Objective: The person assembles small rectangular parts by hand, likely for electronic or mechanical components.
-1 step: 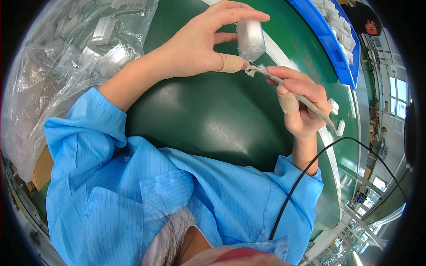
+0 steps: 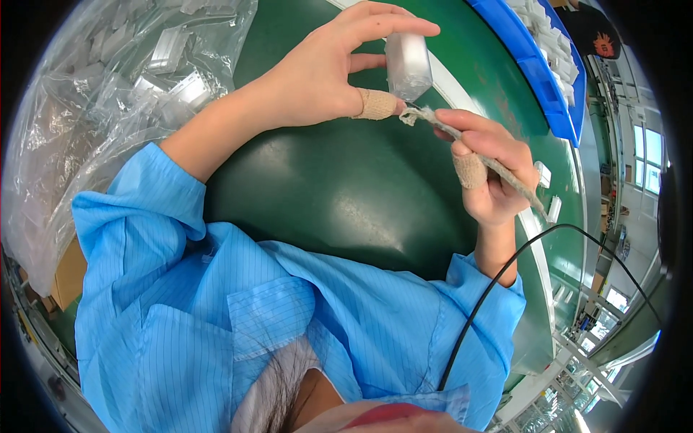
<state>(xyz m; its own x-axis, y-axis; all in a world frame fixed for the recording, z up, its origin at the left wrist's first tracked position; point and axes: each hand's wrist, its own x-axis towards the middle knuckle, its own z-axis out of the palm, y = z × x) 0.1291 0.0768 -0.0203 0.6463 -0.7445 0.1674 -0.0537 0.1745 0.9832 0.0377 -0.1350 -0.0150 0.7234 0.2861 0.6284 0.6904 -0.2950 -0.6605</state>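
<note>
My left hand [image 2: 325, 68] grips a small white block-shaped piece with a clear, shiny lower end [image 2: 408, 65], held up between the fingers and the thumb. Tan bandage tape wraps that thumb. In my right hand [image 2: 498, 162] is a slim tool wrapped in frayed, pale cloth [image 2: 509, 175], pinched like a pen; its thumb is taped too. The tool's thin dark tip reaches the lower end of the white piece, beside my left thumb. Whether the tip touches the piece I cannot tell, and the kind of tool is hidden by the wrapping.
On the left, a clear plastic bag [image 2: 79, 144] holds several white pieces. A blue bin [image 2: 530, 68] full of white parts stands at the far right. Small white parts [image 2: 554, 209] lie on the green table [image 2: 346, 195] to the right. A black cable [image 2: 491, 285] arches past my right forearm.
</note>
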